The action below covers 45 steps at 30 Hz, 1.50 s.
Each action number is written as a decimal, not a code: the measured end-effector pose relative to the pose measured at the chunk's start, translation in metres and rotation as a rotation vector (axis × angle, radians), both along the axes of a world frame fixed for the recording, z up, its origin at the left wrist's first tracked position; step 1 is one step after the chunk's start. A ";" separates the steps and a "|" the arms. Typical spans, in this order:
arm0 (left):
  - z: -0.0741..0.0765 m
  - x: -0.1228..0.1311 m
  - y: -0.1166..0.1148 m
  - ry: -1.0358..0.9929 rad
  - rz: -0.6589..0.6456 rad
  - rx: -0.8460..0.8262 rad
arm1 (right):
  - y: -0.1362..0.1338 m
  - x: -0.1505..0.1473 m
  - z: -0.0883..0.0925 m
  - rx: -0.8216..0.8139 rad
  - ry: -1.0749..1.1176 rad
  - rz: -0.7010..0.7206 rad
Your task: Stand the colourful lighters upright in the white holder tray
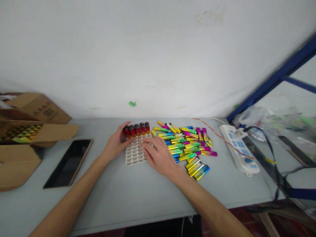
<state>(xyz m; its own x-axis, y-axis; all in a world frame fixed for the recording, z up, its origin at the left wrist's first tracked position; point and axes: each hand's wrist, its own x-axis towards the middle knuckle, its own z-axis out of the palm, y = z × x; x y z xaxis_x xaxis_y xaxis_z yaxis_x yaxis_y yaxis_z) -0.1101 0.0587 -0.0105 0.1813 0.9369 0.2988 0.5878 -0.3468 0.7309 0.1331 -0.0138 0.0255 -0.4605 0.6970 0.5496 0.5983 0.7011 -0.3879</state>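
A white tray with rows of empty slots (134, 154) lies on the grey table. Several lighters stand upright in the tray's far row (137, 129). My left hand (116, 141) rests at the tray's far left corner, thumb and fingers touching the leftmost upright lighter. My right hand (159, 154) lies palm down on the right part of the tray, fingers stretched toward the left. To the right spreads a loose pile of bright multicoloured lighters (189, 143).
A dark phone (69, 163) lies face up left of the tray. An open cardboard box with more lighters (21, 131) stands at far left. A white power strip (239, 148) with cables lies right, beside a blue frame (278, 75) and plastic bags.
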 end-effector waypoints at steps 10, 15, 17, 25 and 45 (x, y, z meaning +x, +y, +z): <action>-0.005 -0.001 0.003 -0.121 -0.105 -0.019 | 0.037 0.052 -0.004 0.069 0.056 -0.250; -0.008 -0.001 0.002 -0.192 -0.135 -0.037 | 0.048 0.103 0.000 -0.155 -0.112 -0.225; -0.008 -0.001 0.001 -0.178 -0.131 -0.012 | 0.049 0.112 -0.002 -0.190 -0.150 -0.197; 0.016 0.008 -0.020 0.009 0.031 0.353 | 0.050 0.108 -0.016 -0.247 -0.219 -0.160; 0.036 0.053 -0.058 -0.208 -0.338 -0.287 | 0.014 0.025 -0.001 -0.219 0.252 -0.082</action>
